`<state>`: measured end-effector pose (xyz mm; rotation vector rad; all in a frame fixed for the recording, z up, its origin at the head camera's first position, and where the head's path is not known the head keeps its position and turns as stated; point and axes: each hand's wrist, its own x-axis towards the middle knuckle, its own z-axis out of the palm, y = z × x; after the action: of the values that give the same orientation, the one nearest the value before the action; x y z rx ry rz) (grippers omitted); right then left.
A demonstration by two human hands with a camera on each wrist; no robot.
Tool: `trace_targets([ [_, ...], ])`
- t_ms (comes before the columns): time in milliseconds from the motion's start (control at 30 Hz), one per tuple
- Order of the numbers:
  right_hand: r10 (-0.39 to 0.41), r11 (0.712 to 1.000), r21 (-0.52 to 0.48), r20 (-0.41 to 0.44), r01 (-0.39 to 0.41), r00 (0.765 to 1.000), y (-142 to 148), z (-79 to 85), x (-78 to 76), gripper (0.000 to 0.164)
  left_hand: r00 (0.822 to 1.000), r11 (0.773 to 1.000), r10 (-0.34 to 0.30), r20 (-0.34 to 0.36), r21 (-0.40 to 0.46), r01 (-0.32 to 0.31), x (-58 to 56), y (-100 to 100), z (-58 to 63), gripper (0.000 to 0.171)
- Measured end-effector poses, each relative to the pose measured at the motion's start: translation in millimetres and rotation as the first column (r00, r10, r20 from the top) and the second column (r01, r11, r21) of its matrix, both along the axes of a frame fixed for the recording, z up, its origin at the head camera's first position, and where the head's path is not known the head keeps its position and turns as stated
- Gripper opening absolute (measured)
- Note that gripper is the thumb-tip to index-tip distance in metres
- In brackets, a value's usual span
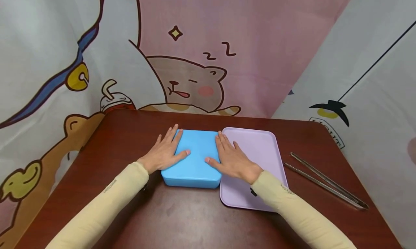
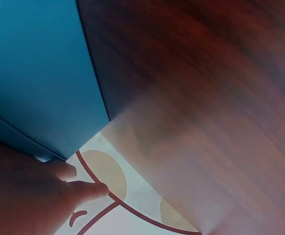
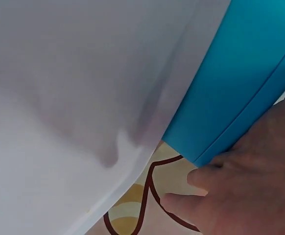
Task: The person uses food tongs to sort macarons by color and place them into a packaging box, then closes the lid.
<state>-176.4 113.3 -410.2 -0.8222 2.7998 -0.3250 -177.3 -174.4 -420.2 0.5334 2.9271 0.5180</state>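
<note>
A blue box (image 1: 198, 169) with a flat, closed top lies on the dark wooden table. My left hand (image 1: 165, 151) rests along its left edge, thumb on the top and fingers pointing away from me. On the opposite edge my right hand (image 1: 232, 157) lies the same way, its thumb also on the top. Both hands have their fingers straight. In the left wrist view the box's side wall (image 2: 39, 73) stands beside the hand. The right wrist view has the box (image 3: 230, 93) next to the pale tray. What the box holds is hidden.
A light purple tray (image 1: 253, 144) lies right against the box, partly under my right forearm. Metal tongs (image 1: 328, 182) lie further right, their tips toward the tray. Behind the table (image 1: 182, 220) hangs a cartoon-printed cloth (image 1: 253, 54).
</note>
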Motion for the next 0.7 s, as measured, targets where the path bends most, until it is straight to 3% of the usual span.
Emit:
trace_targets([
  [233,-0.016,1.000,-0.014,-0.030,0.016,0.999,2,3.5,3.2,0.105,0.998,0.998,-0.006,-0.064,-0.055,0.003,2.2,2,4.1,0.098],
  [433,0.005,1.000,-0.027,-0.064,-0.007,0.998,6,9.4,13.7,0.108,0.996,0.999,-0.034,-0.085,-0.030,0.032,19.5,4,11.9,0.095],
  [700,0.045,0.999,0.017,-0.055,-0.044,0.997,8,4.0,24.5,0.107,0.996,0.999,-0.044,-0.078,-0.036,0.041,30.5,7,3.2,0.094],
])
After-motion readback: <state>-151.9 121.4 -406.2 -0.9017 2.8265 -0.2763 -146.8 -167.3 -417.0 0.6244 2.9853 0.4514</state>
